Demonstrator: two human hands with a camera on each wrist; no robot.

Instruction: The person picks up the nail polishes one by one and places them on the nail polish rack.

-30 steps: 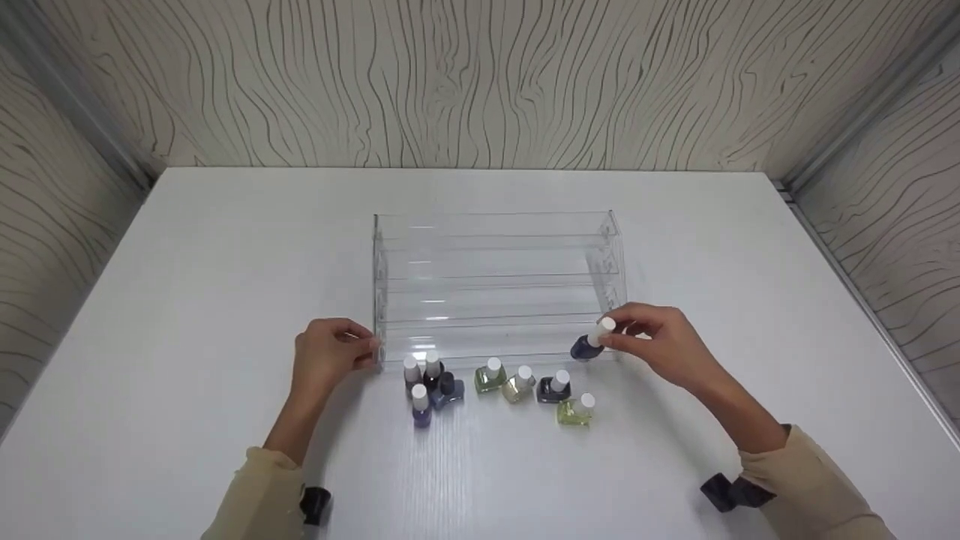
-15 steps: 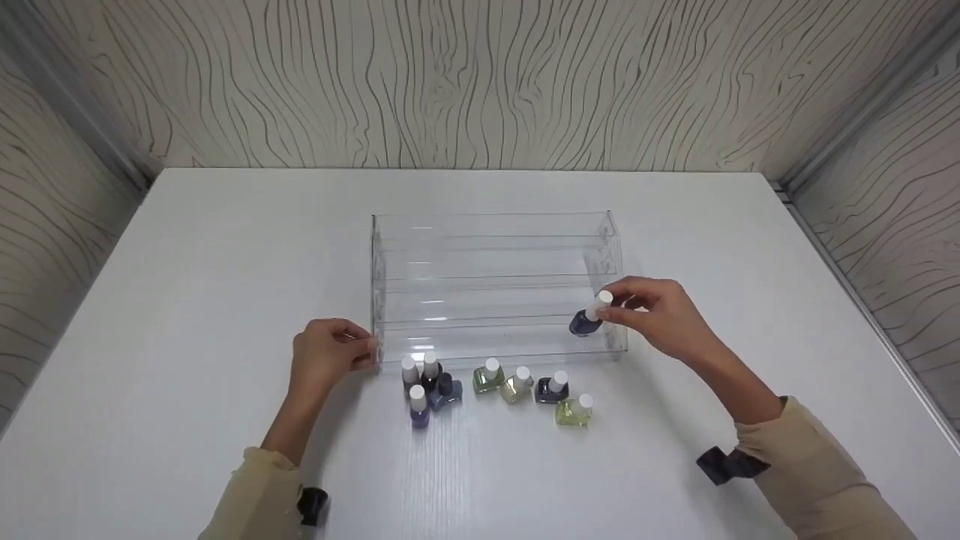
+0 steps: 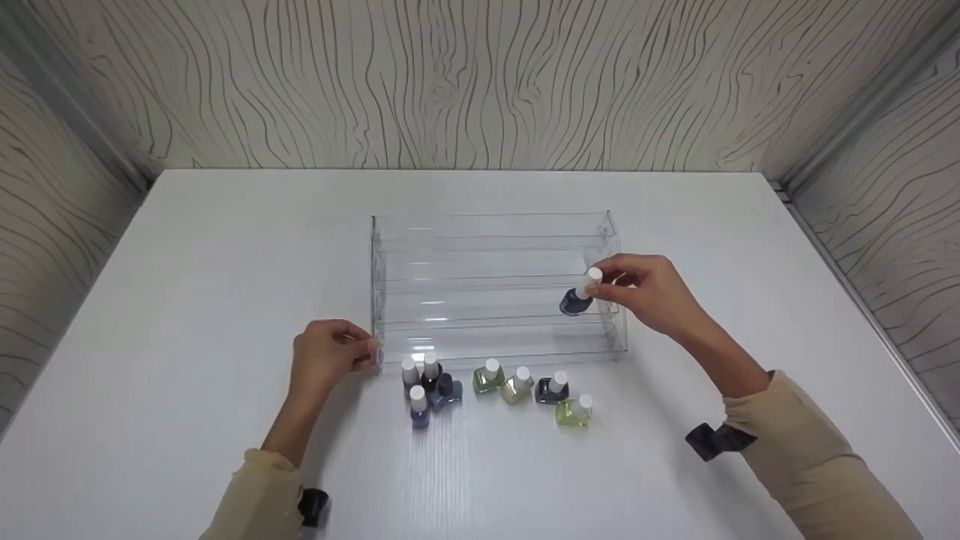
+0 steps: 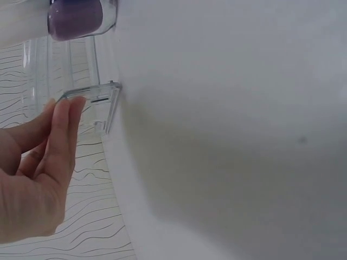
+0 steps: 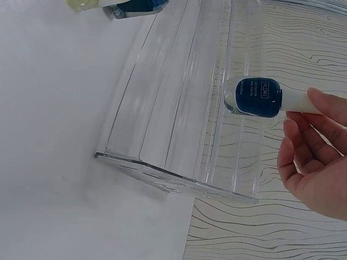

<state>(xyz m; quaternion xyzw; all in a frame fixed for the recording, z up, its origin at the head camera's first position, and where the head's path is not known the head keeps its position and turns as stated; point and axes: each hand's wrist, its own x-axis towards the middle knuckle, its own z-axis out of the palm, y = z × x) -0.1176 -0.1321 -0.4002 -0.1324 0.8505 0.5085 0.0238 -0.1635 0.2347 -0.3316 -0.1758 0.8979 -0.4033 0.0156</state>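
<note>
A clear tiered rack (image 3: 495,337) stands on the white table. My left hand (image 3: 327,358) pinches the front left corner of its side panel, thumb on one face and fingers on the other, as the left wrist view shows. By its white cap my right hand (image 3: 651,294) holds a dark blue nail polish bottle (image 5: 259,97), tilted, over the right part of the rack's middle tiers. The bottle's glass base looks apart from the rack in the right wrist view.
Several nail polish bottles lie or stand before the rack: a purple one (image 3: 420,416), a grey-blue one (image 3: 448,395), a green one (image 3: 487,380) and a yellow-green one (image 3: 573,413) among them. A wood-patterned wall (image 3: 480,82) rises behind the table.
My right hand has lifted the dark blue nail polish bottle from the rack's front tier up and back toward the middle tiers. The left hand has stayed at the rack's corner.
</note>
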